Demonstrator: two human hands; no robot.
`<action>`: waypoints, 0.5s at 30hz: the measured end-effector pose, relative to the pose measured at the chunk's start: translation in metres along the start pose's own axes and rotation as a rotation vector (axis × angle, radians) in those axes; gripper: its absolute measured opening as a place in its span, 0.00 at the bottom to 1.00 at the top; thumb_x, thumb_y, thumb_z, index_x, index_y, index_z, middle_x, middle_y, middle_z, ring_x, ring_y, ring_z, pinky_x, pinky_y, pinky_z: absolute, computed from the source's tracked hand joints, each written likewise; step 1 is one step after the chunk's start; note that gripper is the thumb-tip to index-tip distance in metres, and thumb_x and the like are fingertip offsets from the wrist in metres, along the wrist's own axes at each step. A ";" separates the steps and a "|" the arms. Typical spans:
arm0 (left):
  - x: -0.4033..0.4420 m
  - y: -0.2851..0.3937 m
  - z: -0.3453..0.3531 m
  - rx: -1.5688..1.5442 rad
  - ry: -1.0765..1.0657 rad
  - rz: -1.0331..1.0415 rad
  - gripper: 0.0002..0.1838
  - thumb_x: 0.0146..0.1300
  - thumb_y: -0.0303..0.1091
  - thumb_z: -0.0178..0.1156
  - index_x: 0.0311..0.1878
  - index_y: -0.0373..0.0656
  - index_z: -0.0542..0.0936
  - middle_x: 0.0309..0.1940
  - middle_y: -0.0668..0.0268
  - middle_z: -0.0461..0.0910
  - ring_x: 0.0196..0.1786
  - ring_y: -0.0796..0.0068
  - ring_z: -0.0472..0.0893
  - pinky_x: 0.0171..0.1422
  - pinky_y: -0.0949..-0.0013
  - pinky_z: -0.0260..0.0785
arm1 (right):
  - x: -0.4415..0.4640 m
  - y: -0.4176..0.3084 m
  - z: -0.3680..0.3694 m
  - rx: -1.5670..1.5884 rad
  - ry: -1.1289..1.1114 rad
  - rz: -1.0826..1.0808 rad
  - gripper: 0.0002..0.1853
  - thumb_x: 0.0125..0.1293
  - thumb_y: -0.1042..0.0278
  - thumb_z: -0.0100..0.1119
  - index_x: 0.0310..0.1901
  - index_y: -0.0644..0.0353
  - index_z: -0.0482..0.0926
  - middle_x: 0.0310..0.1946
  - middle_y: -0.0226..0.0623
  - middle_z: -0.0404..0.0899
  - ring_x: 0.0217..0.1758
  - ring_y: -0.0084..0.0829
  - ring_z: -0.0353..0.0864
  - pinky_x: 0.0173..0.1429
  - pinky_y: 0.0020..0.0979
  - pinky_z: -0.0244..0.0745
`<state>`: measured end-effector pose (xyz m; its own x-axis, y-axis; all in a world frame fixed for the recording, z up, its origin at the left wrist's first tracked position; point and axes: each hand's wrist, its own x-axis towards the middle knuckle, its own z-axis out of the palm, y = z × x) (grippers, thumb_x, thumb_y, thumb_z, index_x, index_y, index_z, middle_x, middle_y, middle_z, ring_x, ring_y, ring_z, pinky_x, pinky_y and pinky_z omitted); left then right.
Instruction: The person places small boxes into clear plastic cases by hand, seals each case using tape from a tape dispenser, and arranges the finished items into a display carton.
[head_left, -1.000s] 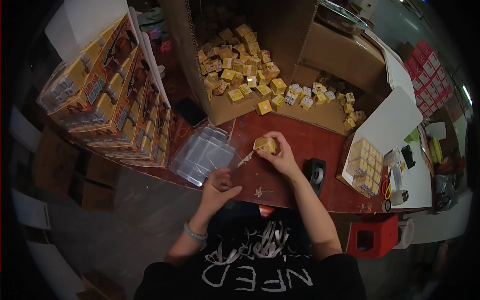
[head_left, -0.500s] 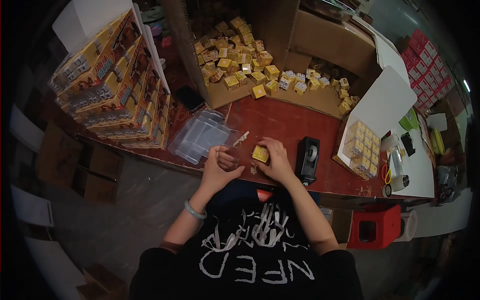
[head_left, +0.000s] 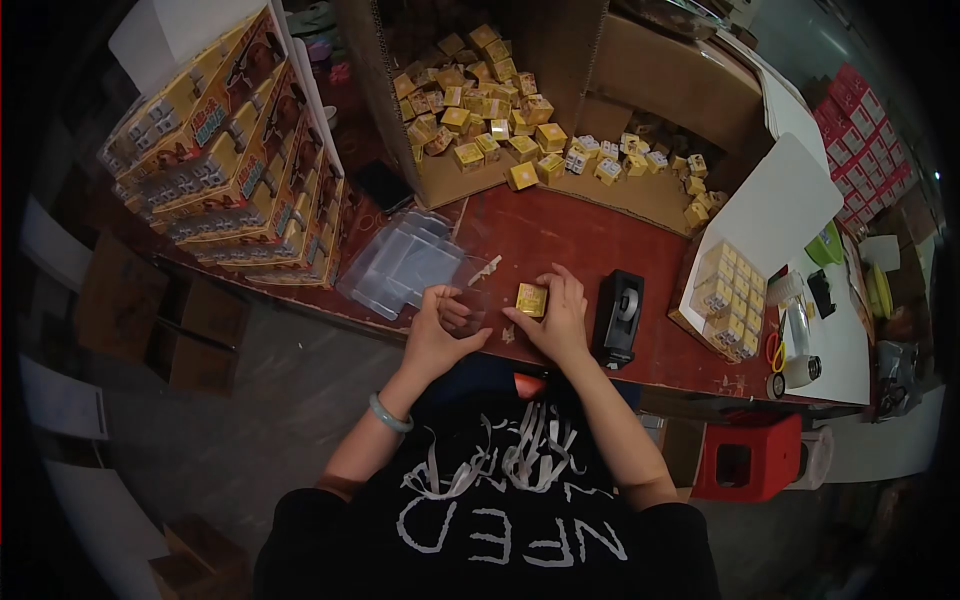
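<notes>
Clamping a small yellow box [head_left: 531, 301] between thumb and fingers of the right hand [head_left: 562, 322], near the front edge of a red worktop [head_left: 560, 235]; hard to tell whether touching the surface below. Holding the left hand [head_left: 438, 325] near it, with fingers curled and thumb apart; impossible to tell whether gripping something thin. Beyond the left hand, clear plastic packaging [head_left: 400, 262], with a pale scrap [head_left: 487, 268] near its right edge. Just right of the right hand, a black tape dispenser [head_left: 618, 320]. Farther back, an open cardboard carton [head_left: 553, 50] with heaped yellow boxes [head_left: 490, 110]. At left, stacked display boxes [head_left: 250, 185].
</notes>
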<state>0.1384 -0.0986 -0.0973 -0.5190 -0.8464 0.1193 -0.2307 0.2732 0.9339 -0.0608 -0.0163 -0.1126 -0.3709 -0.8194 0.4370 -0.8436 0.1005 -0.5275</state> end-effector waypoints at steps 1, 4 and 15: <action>0.000 0.000 0.001 0.012 -0.007 -0.001 0.39 0.45 0.36 0.80 0.56 0.39 0.66 0.39 0.63 0.77 0.39 0.74 0.78 0.47 0.69 0.75 | -0.001 -0.005 0.005 -0.020 -0.024 0.072 0.31 0.52 0.54 0.76 0.53 0.59 0.71 0.61 0.51 0.67 0.68 0.51 0.65 0.62 0.47 0.63; -0.001 0.001 0.005 0.049 -0.016 -0.001 0.39 0.45 0.36 0.80 0.57 0.39 0.66 0.39 0.63 0.77 0.40 0.73 0.78 0.49 0.69 0.74 | -0.003 -0.009 0.016 -0.054 -0.072 0.211 0.30 0.52 0.60 0.75 0.54 0.59 0.72 0.58 0.49 0.69 0.66 0.51 0.67 0.61 0.47 0.66; -0.003 0.015 0.020 0.111 0.000 0.106 0.39 0.44 0.40 0.80 0.54 0.42 0.65 0.38 0.63 0.80 0.39 0.71 0.82 0.45 0.67 0.77 | 0.013 -0.049 -0.066 1.049 0.190 -0.010 0.24 0.62 0.85 0.62 0.61 0.69 0.69 0.62 0.46 0.72 0.66 0.33 0.74 0.70 0.33 0.68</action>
<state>0.1197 -0.0829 -0.0906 -0.5454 -0.8101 0.2152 -0.2644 0.4099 0.8730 -0.0501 0.0053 -0.0328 -0.4968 -0.7067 0.5037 -0.1248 -0.5162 -0.8473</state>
